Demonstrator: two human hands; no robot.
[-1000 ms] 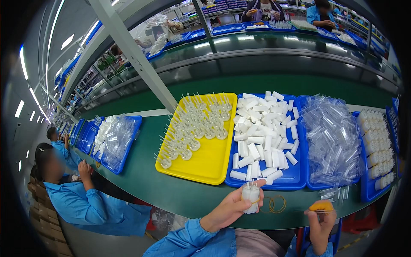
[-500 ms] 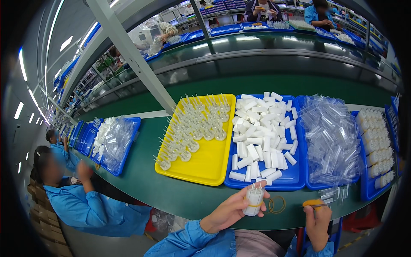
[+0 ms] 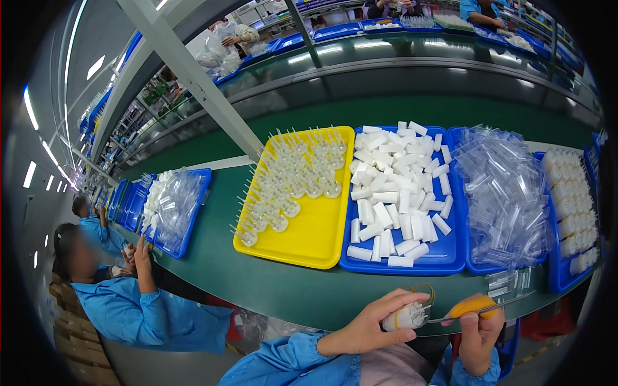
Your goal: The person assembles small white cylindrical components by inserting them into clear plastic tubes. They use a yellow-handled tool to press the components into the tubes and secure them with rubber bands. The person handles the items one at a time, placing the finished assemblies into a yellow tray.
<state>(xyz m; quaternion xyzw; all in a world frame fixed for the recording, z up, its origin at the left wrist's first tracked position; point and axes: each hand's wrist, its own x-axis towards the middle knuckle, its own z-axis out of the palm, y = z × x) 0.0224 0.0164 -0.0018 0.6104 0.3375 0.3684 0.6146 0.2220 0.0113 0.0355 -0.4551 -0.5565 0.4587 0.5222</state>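
My left hand (image 3: 368, 328) is closed round a white cylindrical piece (image 3: 407, 318) with thin metal pins at its end, tilted so the pins face right. A yellow band wraps its middle, and a thin loop, apparently a rubber band (image 3: 423, 289), stands up above it. My right hand (image 3: 476, 341) grips a slim metal tool (image 3: 515, 300) with a thick yellow-orange section (image 3: 473, 307) at its middle. Its left tip lies close beside the pinned end; I cannot tell whether they touch. Fingers hide part of the white piece.
A yellow tray (image 3: 302, 241) holds pinned white bases. Blue trays hold white blocks (image 3: 386, 186), clear plastic sleeves (image 3: 502, 193) and pinned assemblies (image 3: 566, 193). Loose sleeves (image 3: 508, 282) lie at the table edge. A co-worker (image 3: 138, 309) sits at left; a slanted post (image 3: 193, 80) rises behind.
My left hand has moved down and right, tilting the upright white piece sideways. The loop is now above that piece, and the tool's tip has come up to its pinned end.
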